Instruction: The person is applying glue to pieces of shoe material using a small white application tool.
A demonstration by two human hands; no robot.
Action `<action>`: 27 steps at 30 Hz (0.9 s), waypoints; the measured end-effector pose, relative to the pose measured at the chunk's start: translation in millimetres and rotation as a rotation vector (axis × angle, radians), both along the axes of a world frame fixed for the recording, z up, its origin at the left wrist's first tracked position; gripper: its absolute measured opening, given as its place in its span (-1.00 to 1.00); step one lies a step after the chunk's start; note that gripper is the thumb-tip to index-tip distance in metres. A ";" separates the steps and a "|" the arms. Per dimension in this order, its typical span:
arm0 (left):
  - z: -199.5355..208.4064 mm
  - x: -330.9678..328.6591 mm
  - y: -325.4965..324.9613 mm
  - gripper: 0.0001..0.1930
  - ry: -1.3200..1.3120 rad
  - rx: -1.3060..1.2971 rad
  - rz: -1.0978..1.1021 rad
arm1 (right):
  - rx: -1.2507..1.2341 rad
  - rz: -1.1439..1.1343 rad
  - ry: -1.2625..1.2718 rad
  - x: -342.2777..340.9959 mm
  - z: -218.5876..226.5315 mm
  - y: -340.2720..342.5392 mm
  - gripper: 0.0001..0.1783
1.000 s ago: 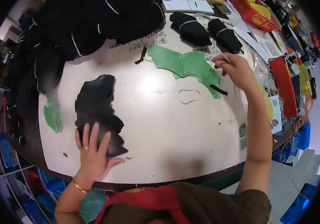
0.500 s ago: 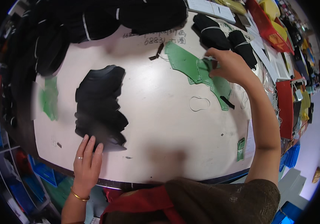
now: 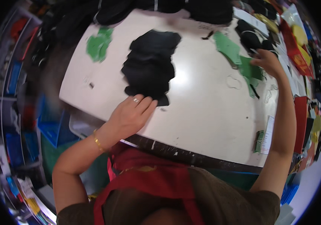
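My left hand (image 3: 126, 116) is near the middle of the view, toward nine o'clock. Its fingers bend over the near end of a fan of overlapping black pieces (image 3: 149, 62), which lies at twelve o'clock on the white table (image 3: 201, 123); I cannot tell whether they grip or only rest there. At two o'clock my right hand (image 3: 271, 62) has its fingers closed on a thin, pale, blurred item (image 3: 255, 51), beside green flat pieces (image 3: 250, 69). More green pieces (image 3: 99, 44) lie between ten and eleven.

The black pieces look loose, so an uneven push or pull from my left fingers could skew the fan. A hard drag toward six o'clock might tip the nearest piece over the table's edge. A low sweep of my right wrist could shift the green pieces or knock off the black strip (image 3: 255, 92) lying on them.

Half a second ago my left fingers reached out straighter at the fan's near end; now they are bent over it. The whole view has swung, so the table's things sit higher and further toward three o'clock. My right hand remains by the green pieces.
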State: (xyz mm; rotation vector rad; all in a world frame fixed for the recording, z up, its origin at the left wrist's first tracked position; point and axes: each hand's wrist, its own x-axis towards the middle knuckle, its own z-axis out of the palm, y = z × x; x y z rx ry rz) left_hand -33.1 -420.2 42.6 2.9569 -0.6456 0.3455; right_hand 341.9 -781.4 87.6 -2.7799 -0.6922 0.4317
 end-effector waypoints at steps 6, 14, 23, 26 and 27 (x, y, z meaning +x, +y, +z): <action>-24.5 -41.6 -17.6 -0.71 -0.140 -0.201 -0.054 | 0.216 -0.219 -0.523 -107.6 30.3 -31.9 -0.77; -38.3 -69.6 -2.5 -0.76 -0.325 -0.478 -0.080 | 0.747 0.097 0.202 -283.4 -42.8 124.1 -0.80; -58.5 -71.8 -4.8 -0.77 -0.279 -0.633 0.041 | 0.598 0.031 0.218 -304.4 -58.1 179.4 -0.79; -54.1 -70.5 -6.0 -0.75 -0.270 -0.617 0.047 | 0.567 -0.018 0.250 -306.6 -56.6 177.1 -0.81; -52.7 -69.7 -6.4 -0.75 -0.273 -0.616 0.048 | 0.554 -0.020 0.234 -307.1 -56.0 176.7 -0.81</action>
